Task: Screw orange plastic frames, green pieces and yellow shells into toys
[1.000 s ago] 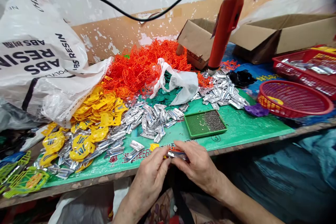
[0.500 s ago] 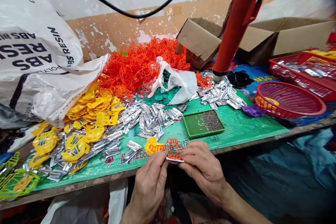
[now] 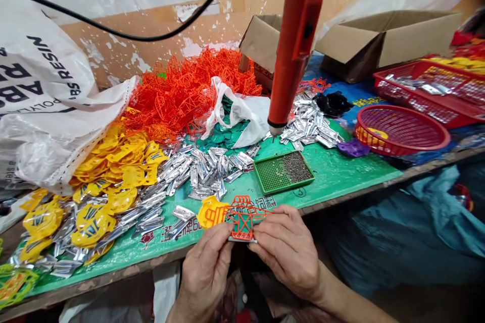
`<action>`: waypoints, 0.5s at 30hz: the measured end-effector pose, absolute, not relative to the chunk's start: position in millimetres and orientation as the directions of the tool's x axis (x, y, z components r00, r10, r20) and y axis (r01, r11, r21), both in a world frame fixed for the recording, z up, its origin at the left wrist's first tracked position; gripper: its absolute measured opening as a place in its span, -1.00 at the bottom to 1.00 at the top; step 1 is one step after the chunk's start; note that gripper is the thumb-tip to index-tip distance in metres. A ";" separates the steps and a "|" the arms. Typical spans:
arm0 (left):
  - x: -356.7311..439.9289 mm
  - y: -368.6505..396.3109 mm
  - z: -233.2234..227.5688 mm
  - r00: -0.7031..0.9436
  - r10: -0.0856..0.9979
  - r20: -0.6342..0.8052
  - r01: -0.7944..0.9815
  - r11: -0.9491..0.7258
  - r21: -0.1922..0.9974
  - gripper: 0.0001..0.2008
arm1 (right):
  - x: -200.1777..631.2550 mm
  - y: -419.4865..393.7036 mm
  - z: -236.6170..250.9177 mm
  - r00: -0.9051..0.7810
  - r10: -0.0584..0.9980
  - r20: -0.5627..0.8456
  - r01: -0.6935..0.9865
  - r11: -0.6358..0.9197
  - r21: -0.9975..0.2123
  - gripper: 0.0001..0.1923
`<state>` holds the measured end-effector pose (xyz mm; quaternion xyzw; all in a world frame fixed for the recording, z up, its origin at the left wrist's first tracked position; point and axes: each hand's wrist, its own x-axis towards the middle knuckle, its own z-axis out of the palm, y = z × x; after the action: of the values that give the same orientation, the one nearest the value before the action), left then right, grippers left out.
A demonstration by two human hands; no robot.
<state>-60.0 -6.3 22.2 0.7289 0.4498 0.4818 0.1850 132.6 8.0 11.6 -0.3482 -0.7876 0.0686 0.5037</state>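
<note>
Above the table's front edge, my left hand (image 3: 206, 267) and my right hand (image 3: 290, 252) pinch an openwork orange plastic frame (image 3: 242, 219) from both sides. Along the frame's near edge runs a thin pale strip (image 3: 242, 240), held between my fingertips. A yellow plastic piece (image 3: 211, 213) lies against the frame's left end, partly behind its orange bars; whether the two are joined I cannot tell. Just beyond my hands is a green gridded tray (image 3: 270, 177) with small dark screws (image 3: 297, 166) at its right side. A red electric screwdriver (image 3: 293, 50) hangs point-down behind the tray.
Silver metallic pieces (image 3: 200, 166), yellow printed pieces (image 3: 91, 222) and orange frames (image 3: 189, 91) are heaped on the left and back. A white sack (image 3: 56, 131) stands far left. Right are a purple-red round basket (image 3: 401, 131), a red basket (image 3: 428, 96) and an open cardboard box (image 3: 417, 40).
The view has shifted a little to the right. The hanging screwdriver has swung left and now stands more upright. My hands have tilted the orange frame, so more of its face shows.
</note>
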 end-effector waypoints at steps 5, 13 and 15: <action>-63.7 -6.5 21.5 0.340 0.705 0.623 0.607 -0.670 0.427 -0.72 | 132.5 7.2 11.6 -0.227 0.560 0.797 0.443 0.788 -0.427 -0.96; -68.9 -13.8 17.4 0.407 0.679 0.611 0.634 -0.691 0.346 -0.82 | 137.0 2.1 3.5 -0.245 0.531 0.811 0.419 0.813 -0.406 -0.96; -68.7 -14.6 16.0 0.412 0.682 0.604 0.634 -0.691 0.348 -0.81 | 137.8 2.0 2.1 -0.254 0.533 0.807 0.416 0.814 -0.406 -0.95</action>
<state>-68.7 -14.6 16.0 0.8395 0.3918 0.3751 0.0324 137.8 2.0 2.1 -0.3003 -0.7901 0.0546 0.5316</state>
